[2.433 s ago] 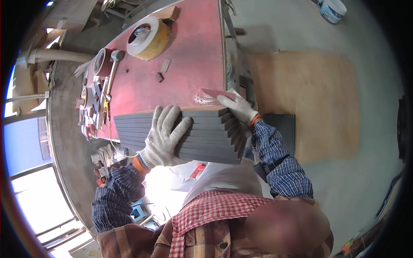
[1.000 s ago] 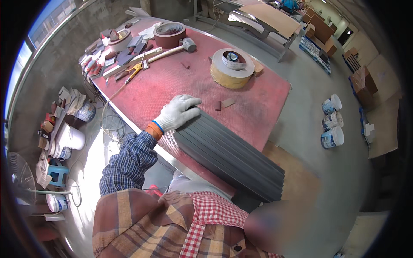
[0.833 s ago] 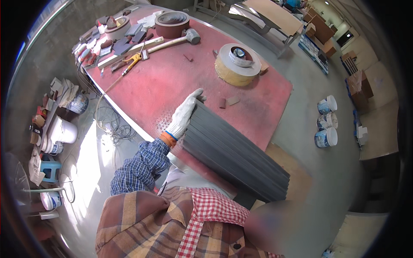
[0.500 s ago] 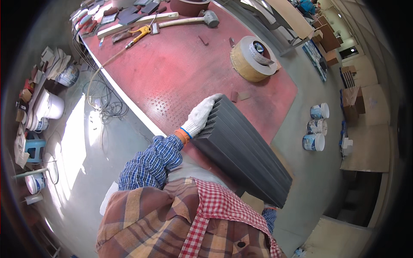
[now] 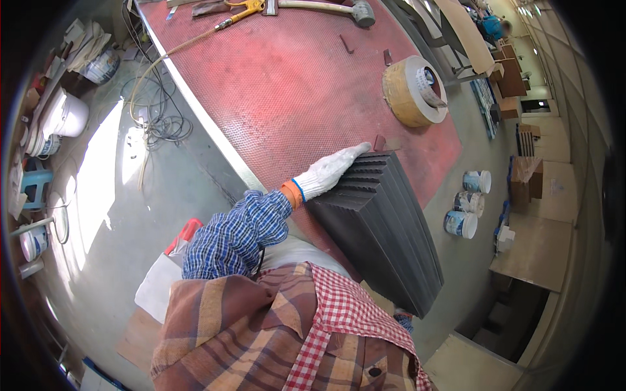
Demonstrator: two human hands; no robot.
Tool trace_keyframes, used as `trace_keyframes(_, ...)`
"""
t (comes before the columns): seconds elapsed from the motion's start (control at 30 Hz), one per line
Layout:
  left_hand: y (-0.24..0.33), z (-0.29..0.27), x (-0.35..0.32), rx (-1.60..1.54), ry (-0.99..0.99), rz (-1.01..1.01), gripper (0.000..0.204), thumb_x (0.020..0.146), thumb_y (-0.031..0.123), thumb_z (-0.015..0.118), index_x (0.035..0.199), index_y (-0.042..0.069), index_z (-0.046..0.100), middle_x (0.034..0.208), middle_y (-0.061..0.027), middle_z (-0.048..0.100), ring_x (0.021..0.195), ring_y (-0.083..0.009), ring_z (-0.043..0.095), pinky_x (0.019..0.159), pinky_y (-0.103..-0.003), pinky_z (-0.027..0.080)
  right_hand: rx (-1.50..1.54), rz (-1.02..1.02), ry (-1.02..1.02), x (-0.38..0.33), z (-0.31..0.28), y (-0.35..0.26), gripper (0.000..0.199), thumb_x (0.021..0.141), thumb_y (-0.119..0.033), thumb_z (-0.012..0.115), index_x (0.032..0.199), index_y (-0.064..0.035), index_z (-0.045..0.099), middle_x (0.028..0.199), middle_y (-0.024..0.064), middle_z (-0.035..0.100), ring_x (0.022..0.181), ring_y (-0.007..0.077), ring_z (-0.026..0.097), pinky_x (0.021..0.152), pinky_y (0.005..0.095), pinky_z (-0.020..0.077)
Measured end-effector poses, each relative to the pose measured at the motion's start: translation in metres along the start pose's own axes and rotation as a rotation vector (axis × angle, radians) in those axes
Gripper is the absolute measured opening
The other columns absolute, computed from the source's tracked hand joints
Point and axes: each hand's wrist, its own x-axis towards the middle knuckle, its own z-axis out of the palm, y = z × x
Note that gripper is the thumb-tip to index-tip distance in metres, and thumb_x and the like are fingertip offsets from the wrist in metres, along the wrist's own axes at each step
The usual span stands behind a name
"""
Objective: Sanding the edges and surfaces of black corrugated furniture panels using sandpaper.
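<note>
In front of me is a thick stack of long, dark grey ribbed strips [image 5: 391, 228], slanting from the red table toward my lower right. Its near-left end shows a row of toothed layer edges. My left hand [image 5: 332, 171], in a white knitted glove with an orange cuff, lies flat along that end with its fingers stretched out together. Of my right arm only a bit of blue checked sleeve [image 5: 404, 320] shows at the stack's lower end; the hand itself is hidden behind the strips.
The red textured table [image 5: 261, 98] has a pale edge. On it lie a big tape roll [image 5: 411, 91], a mallet [image 5: 362, 13], a yellow air gun [image 5: 248, 8] and small brown pieces. Paint buckets [image 5: 461, 223] stand on the floor at right; hoses [image 5: 163, 124] coil at left.
My view has shifted, so the table's far clutter has mostly left the picture. The stack's toothed end has turned more toward me, and my left hand has stayed against it.
</note>
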Motion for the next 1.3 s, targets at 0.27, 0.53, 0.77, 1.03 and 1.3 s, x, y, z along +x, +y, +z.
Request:
trace_keyframes(0.27,0.009,-0.014,-0.006,-0.075,-0.151,-0.030,0.075,0.121,0.059,0.022,0.176,0.009,0.034,0.180,-0.0146,0.038,0.166,-0.0310,0.035,0.138,-0.040,0.022,-0.006,0.024,0.026,-0.004,0.017,0.003,0.047,0.118,-0.042,0.052,0.139,-0.0028,0.067,0.128,0.0103,0.075,0.110,0.0218,0.074,0.093,0.0406,0.0631)
trace_keyframes(0.53,0.024,-0.011,0.001,-0.172,-0.070,-0.131,0.061,0.122,0.044,0.033,0.166,0.005,0.051,0.168,-0.0151,0.055,0.156,-0.0285,0.049,0.133,-0.038,0.032,0.099,0.024,0.010,-0.001,0.029,0.018,0.046,0.118,-0.041,0.051,0.137,-0.0024,0.068,0.127,0.0105,0.075,0.108,0.0219,0.074,0.092,0.0404,0.0633)
trace_keyframes(0.77,-0.006,-0.010,-0.003,0.037,0.030,-0.261,0.054,0.121,0.035,0.040,0.161,0.001,0.054,0.162,-0.0148,0.059,0.148,-0.0243,0.055,0.129,-0.037,0.037,0.231,0.039,-0.023,0.023,0.030,0.047,0.046,0.118,-0.040,0.051,0.136,-0.0020,0.068,0.126,0.0108,0.076,0.106,0.0219,0.074,0.090,0.0403,0.0634)
trace_keyframes(1.03,-0.018,-0.033,-0.022,-0.158,0.158,-0.539,0.054,0.121,0.038,0.040,0.158,0.003,0.056,0.157,-0.0136,0.062,0.142,-0.0252,0.058,0.122,-0.038,0.043,0.383,0.069,-0.044,0.053,0.033,0.081,0.045,0.118,-0.039,0.051,0.135,-0.0017,0.069,0.124,0.0110,0.076,0.104,0.0220,0.075,0.089,0.0401,0.0636)
trace_keyframes(1.3,-0.008,-0.036,-0.048,-0.143,0.279,-0.699,0.054,0.121,0.041,0.040,0.156,0.004,0.058,0.152,-0.0125,0.065,0.136,-0.0261,0.062,0.116,-0.040,0.048,0.419,0.140,-0.070,0.057,0.028,0.092,0.044,0.118,-0.038,0.050,0.133,-0.0013,0.069,0.123,0.0113,0.077,0.103,0.0221,0.075,0.088,0.0400,0.0637)
